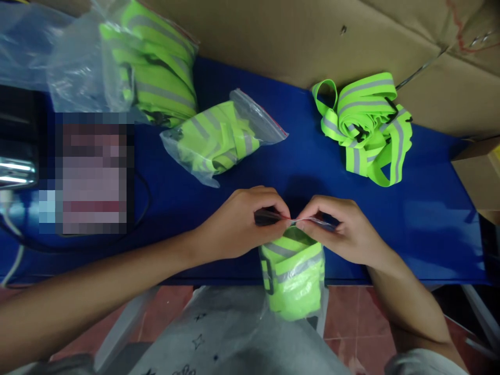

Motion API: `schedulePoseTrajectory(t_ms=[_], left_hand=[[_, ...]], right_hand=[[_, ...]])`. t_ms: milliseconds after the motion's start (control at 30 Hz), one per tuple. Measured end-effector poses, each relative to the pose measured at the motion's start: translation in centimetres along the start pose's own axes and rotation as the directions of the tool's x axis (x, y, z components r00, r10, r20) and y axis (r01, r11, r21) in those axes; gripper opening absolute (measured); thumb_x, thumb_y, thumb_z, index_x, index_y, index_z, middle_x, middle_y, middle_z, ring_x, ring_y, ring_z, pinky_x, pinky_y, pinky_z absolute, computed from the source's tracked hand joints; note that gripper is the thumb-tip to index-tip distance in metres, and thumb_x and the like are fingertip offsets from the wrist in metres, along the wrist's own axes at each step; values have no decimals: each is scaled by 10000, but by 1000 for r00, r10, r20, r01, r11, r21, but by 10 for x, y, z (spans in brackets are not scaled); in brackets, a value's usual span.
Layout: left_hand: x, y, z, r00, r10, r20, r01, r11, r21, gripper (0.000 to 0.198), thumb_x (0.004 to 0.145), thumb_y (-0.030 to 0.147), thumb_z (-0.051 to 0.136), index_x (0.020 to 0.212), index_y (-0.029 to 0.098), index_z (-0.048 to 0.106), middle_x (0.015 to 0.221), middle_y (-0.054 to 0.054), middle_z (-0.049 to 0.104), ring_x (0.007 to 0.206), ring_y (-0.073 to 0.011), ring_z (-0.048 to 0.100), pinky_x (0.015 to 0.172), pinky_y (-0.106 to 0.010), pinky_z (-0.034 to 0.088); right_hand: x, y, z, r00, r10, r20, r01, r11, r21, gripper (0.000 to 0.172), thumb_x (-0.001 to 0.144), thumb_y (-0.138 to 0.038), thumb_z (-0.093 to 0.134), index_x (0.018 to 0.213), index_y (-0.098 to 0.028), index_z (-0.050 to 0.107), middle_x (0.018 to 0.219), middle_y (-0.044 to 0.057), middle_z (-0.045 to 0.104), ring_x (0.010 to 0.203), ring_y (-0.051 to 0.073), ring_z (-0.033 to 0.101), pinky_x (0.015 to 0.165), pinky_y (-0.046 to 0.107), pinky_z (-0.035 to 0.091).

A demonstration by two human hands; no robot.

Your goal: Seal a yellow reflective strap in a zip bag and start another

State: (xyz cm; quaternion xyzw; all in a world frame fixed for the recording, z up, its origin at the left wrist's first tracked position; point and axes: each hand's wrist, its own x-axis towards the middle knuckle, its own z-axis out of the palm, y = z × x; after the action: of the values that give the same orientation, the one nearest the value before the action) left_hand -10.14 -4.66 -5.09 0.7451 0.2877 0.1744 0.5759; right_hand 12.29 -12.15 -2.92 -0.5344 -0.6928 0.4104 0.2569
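Note:
My left hand [242,221] and my right hand [339,229] pinch the top edge of a clear zip bag [295,278] at the near edge of the blue table [429,219]. The bag holds a folded neon-yellow reflective strap and hangs partly over the table's edge. Thumbs and fingers of both hands press the bag's zip seal between them, close together at its middle.
A second filled zip bag [219,138] lies behind my hands. A loose bundle of neon reflective straps [369,127] sits at the back right. A larger plastic bag of straps [156,62] lies at the back left. Cardboard [312,36] lines the far side. A blurred patch covers an object at left.

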Motion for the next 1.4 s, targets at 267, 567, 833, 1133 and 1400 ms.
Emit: schedulePoseTrajectory(t_ms=[267, 567, 833, 1133, 1400], left_hand=[[2, 0, -2, 999, -39, -9, 39, 998, -41, 62, 915, 187, 680, 876, 171, 725, 883, 18, 698, 744, -68, 625, 667, -182, 459], [1, 0, 0, 1000, -13, 12, 13, 1000, -2, 78, 920, 190, 683, 860, 160, 723, 796, 33, 622, 688, -56, 554, 644, -186, 421], [0, -2, -1, 999, 25, 37, -27, 997, 67, 100, 977, 196, 637, 907, 165, 701, 838, 37, 648, 708, -55, 561, 653, -194, 403], [3, -3, -4, 1000, -19, 5, 19, 1000, -12, 132, 952, 309, 698, 953, 184, 742, 821, 34, 670, 682, -62, 577, 616, -193, 421], [4, -8, -5, 997, -39, -71, 37, 999, -18, 186, 977, 332, 643, 996, 180, 749, 927, -7, 699, 773, -111, 648, 640, -226, 467]], right_hand=[[-5, 1, -25, 994, 105, 22, -105, 994, -26, 147, 934, -339, 739, 915, -201, 694, 817, -7, 686, 731, 100, 616, 687, 220, 484], [2, 6, -5, 1000, 11, 0, -11, 998, -58, 113, 976, -289, 689, 930, -187, 671, 828, -17, 697, 739, 74, 631, 680, 184, 476], [-4, 4, -18, 996, 60, 71, -58, 998, -22, 108, 945, -315, 731, 959, -212, 700, 861, -22, 721, 759, 84, 655, 713, 190, 511], [-8, -1, -20, 1000, 0, -27, -6, 982, -189, 18, 988, -217, 645, 990, -221, 662, 900, -18, 712, 771, 78, 656, 604, 183, 469], [-5, 7, -27, 972, 97, -216, -125, 985, -118, 61, 944, -289, 725, 917, -236, 716, 853, -19, 734, 755, 100, 669, 680, 207, 513]])
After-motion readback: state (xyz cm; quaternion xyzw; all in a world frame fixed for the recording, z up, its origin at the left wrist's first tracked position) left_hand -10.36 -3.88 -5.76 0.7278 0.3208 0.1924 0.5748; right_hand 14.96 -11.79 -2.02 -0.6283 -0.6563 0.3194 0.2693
